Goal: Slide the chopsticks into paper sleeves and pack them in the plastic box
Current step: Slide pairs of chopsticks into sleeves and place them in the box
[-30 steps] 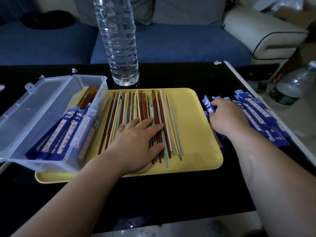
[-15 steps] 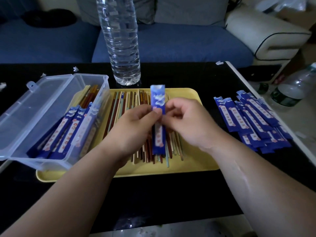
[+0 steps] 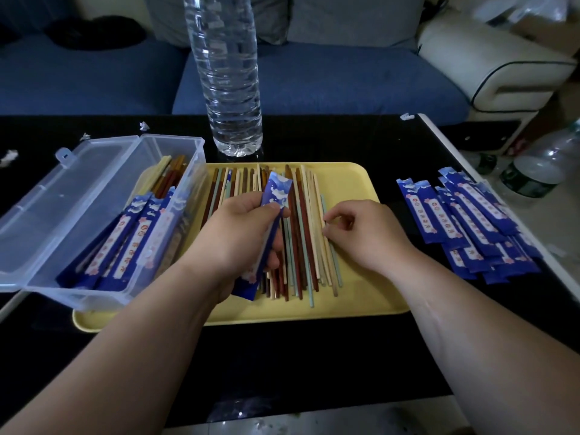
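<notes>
Recorded across the upper frame: a blue sofa [image 3: 314, 80]. Recorded below it, filling the middle and lower frame: a black table [image 3: 314, 356]. Found at frame centre on the table: a yellow tray [image 3: 361, 196]. Found at left, overlapping the tray's left end: a clear plastic box [image 3: 194, 158], lid swung open toward the left edge. Packed inside the box, slanted: sleeved chopsticks [image 3: 125, 243], with a few bare ends beyond them. Stood upright at top centre, just behind the tray: a clear water bottle [image 3: 229, 73]. Heaped at right on the table, apart from the tray: empty blue sleeves [image 3: 470, 227]. Laid lengthwise on the tray: loose chopsticks [image 3: 301, 221], brown, teal and pale.

Positioned above the loose chopsticks, centre frame: the left hand [image 3: 238, 233], fingers curled around one blue paper sleeve [image 3: 277, 191], mouth end pointing up-frame. Positioned just right of it: the right hand [image 3: 367, 233], fingers curled, thumb and forefinger closed on a pale chopstick [image 3: 316, 196] at the bundle's right edge.
</notes>
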